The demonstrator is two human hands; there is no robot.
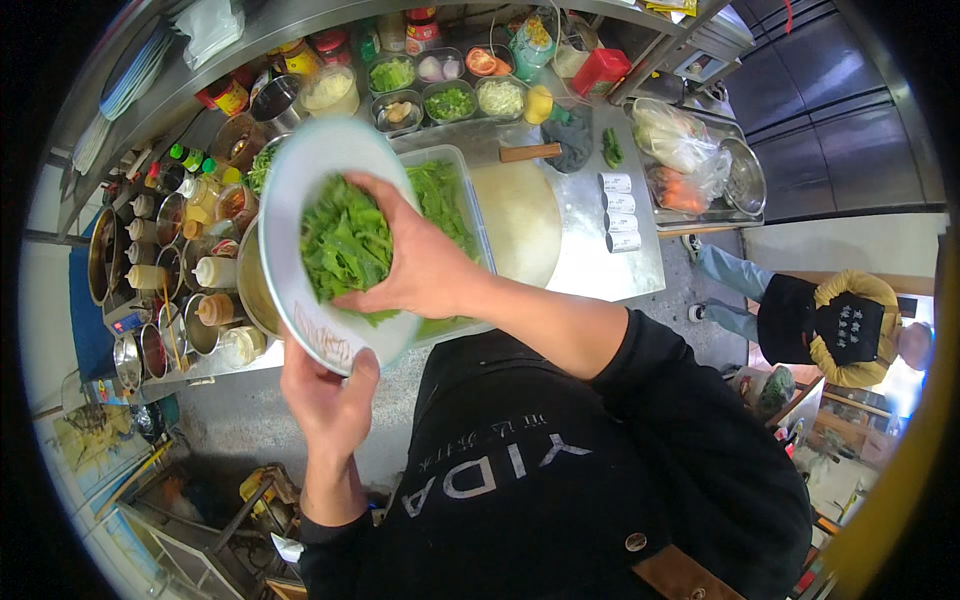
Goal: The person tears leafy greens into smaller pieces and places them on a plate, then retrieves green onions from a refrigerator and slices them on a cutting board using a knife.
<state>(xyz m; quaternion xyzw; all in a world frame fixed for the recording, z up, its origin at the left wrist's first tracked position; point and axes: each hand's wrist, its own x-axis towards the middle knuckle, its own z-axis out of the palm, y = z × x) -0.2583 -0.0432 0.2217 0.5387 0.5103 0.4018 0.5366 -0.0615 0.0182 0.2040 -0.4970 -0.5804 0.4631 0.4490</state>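
My left hand (334, 405) grips the near rim of a white bowl (300, 161) with a pale green edge, thumb on the rim, fingers underneath. The bowl is tilted. Inside it, my right hand (424, 259) is closed around a bunch of leafy greens (345, 240), thumb and fingers on either side. Behind the bowl and my right forearm stands a clear plastic tub (480, 225) holding more leafy greens (442, 199); the bowl hides part of it. A round pale cutting board (517, 225) lies right beside the tub.
A cleaver's wooden handle (530, 152), a dark cloth (571, 139) and several paper slips (621, 223) lie on the steel counter (577, 259). Squeeze bottles (216, 271) and sauce pots stand left, small vegetable containers (450, 103) at the back. A person (817, 322) stands beyond the counter, right.
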